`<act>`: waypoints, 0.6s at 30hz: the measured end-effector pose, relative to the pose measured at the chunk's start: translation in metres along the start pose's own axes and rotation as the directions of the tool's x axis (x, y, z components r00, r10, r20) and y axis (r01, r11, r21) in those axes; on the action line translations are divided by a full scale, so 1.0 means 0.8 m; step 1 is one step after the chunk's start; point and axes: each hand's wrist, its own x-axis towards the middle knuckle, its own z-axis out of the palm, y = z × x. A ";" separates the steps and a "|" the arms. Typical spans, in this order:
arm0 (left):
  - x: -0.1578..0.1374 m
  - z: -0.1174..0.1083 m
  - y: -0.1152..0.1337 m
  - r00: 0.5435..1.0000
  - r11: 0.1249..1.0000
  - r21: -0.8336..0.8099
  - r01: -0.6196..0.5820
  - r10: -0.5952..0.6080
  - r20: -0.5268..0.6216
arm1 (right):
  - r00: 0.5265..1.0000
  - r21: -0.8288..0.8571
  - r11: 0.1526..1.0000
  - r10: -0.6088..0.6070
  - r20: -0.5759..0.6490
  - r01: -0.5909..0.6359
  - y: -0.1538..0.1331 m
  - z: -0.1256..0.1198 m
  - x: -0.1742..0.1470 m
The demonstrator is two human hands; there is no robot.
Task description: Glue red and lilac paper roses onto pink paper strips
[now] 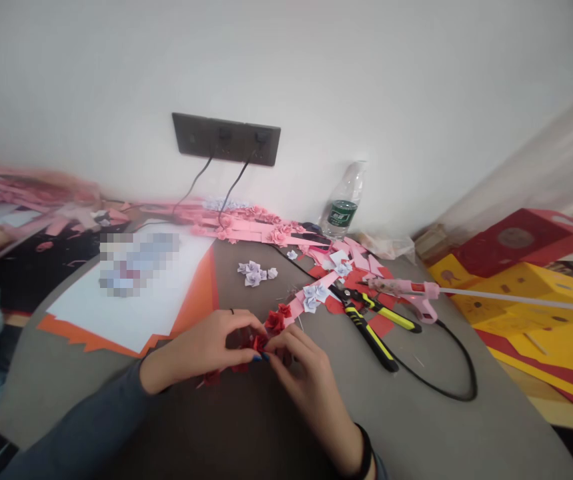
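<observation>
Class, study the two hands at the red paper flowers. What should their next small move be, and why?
Probably a gentle press to steady the red flower. The left hand and right hand meet at it, near other red flowers and the pink strip, while the glue gun lies apart on the table. The hands hide whether it is fixed, so steadying seems safer.

The sleeves (93, 420) are slate-blue (plus black wristband (365, 453)).

A narrow pink paper strip (294, 307) slants across the grey tabletop (441, 427), red paper roses (275, 322) along its near part, pale-blue paper flowers (311, 297) farther up
</observation>
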 end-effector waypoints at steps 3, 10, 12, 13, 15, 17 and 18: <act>-0.001 0.000 -0.003 0.997 1.000 0.021 -0.019 0.021 -0.075 | 0.999 0.012 1.000 -0.021 -0.031 0.022 0.000 -0.002 0.002; 0.002 -0.007 -0.013 0.988 0.999 0.031 0.029 -0.024 -0.153 | 0.972 -0.033 0.997 0.055 -0.230 -0.064 0.030 -0.046 -0.011; 0.007 -0.004 -0.016 0.990 0.997 0.077 0.004 0.007 -0.138 | 0.960 -0.025 0.995 0.091 -0.266 -0.101 0.040 -0.055 -0.020; 0.010 -0.002 -0.017 0.991 0.996 0.088 -0.011 0.023 -0.132 | 0.955 -0.014 0.993 0.111 -0.277 -0.119 0.044 -0.059 -0.024; 0.015 0.002 -0.021 0.991 0.998 0.061 -0.018 0.026 -0.130 | 0.947 0.007 0.988 0.148 -0.286 -0.153 0.051 -0.064 -0.033; 0.019 0.004 -0.024 0.991 1.000 -0.001 0.003 -0.003 -0.131 | 0.941 0.009 0.983 0.179 -0.287 -0.184 0.057 -0.066 -0.040; 0.020 0.005 -0.024 0.992 1.000 -0.023 0.013 -0.016 -0.127 | 0.939 0.006 0.980 0.190 -0.286 -0.197 0.059 -0.066 -0.043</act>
